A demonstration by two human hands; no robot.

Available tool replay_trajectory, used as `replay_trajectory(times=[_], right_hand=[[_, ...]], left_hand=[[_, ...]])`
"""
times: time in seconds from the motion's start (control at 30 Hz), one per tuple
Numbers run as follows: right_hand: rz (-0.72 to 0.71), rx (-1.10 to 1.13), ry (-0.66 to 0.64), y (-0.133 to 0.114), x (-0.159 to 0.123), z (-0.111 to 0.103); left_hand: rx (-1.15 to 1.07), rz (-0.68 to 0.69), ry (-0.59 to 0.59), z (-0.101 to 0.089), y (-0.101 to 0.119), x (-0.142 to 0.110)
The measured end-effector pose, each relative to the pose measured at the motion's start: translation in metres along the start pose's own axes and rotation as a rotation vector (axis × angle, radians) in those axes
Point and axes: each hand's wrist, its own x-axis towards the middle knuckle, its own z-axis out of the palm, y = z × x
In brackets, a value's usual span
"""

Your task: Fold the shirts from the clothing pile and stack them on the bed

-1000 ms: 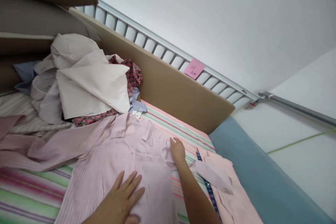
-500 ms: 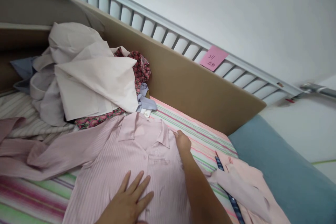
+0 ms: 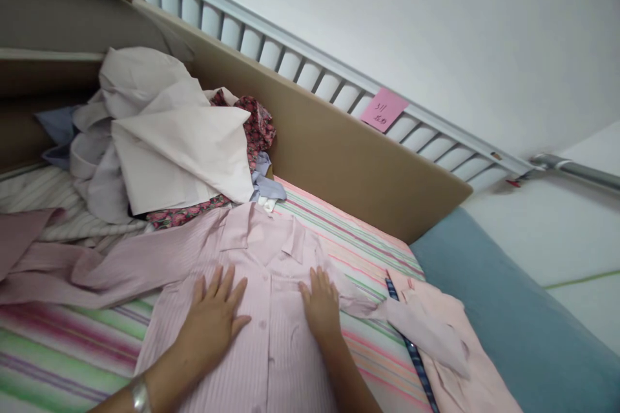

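Observation:
A pale pink pinstriped shirt [image 3: 271, 258] lies front side up with its collar away from me and its sleeves spread to both sides. My left hand [image 3: 213, 310] rests flat on the left of its front, fingers spread, a silver bangle at the wrist. On the right of the shirt front, below the shoulder, lies my right hand [image 3: 322, 303], palm down with fingers stretched out. Buttons run down the middle between the hands. The right sleeve's cuff [image 3: 431, 335] lies over a peach-pink garment [image 3: 465, 374]. The shirt's lower end is out of view.
A heap of clothes [image 3: 179, 135] with white, floral and blue pieces lies at the left. The striped sheet [image 3: 68, 361] is under everything. A tan board [image 3: 339, 161], a slatted rail with a pink note [image 3: 385, 110], and a blue-grey padded edge [image 3: 523, 310] bound the surface.
My right hand has let go of the shirt's right shoulder and come down onto its front. My left hand has slid up and left across the fabric, staying flat.

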Motion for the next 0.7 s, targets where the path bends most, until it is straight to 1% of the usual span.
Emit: replay_trajectory(times=[0.07,0.13,0.17,0.23,0.27,0.3,0.33,0.37,0.43,0.5,0.53,0.63,0.7], right_hand=[[0.049,-0.085,-0.006,0.007,0.006,-0.003],[0.089,-0.158,0.038,0.002,0.006,-0.007],[0.079,-0.176,0.072,-0.004,0.001,-0.008],[-0.013,-0.155,0.106,-0.02,-0.015,-0.007],[-0.082,-0.12,0.09,-0.027,-0.025,-0.006],[-0.146,-0.081,0.053,-0.033,-0.035,-0.005],[-0.181,-0.049,0.008,-0.037,-0.044,-0.004],[-0.175,-0.034,-0.029,-0.038,-0.052,-0.003],[-0.086,-0.049,-0.051,-0.036,-0.065,-0.003],[-0.022,-0.063,-0.032,-0.032,-0.077,-0.003],[-0.036,-0.046,-0.024,-0.03,-0.084,-0.003],[-0.148,0.079,-0.025,-0.018,-0.104,0.001],[-0.11,0.182,-0.008,-0.003,-0.116,0.002]], left_hand=[[0.008,-0.031,-0.03,-0.002,-0.003,0.001],[-0.008,-0.03,-0.046,-0.005,-0.002,0.0],[-0.016,-0.032,-0.053,-0.007,-0.001,0.0],[-0.036,-0.032,-0.063,-0.01,0.002,-0.002],[-0.048,-0.026,-0.065,-0.012,0.003,-0.003],[-0.06,-0.018,-0.066,-0.014,0.004,-0.006],[-0.071,-0.008,-0.066,-0.015,0.004,-0.01],[-0.08,0.002,-0.066,-0.017,0.004,-0.015],[-0.087,0.015,-0.062,-0.019,0.003,-0.03],[-0.086,0.022,-0.055,-0.019,0.002,-0.048],[-0.083,0.02,-0.048,-0.019,0.002,-0.059],[-0.09,-0.006,0.008,-0.018,-0.003,-0.093],[-0.172,-0.045,0.113,-0.019,-0.01,-0.116]])
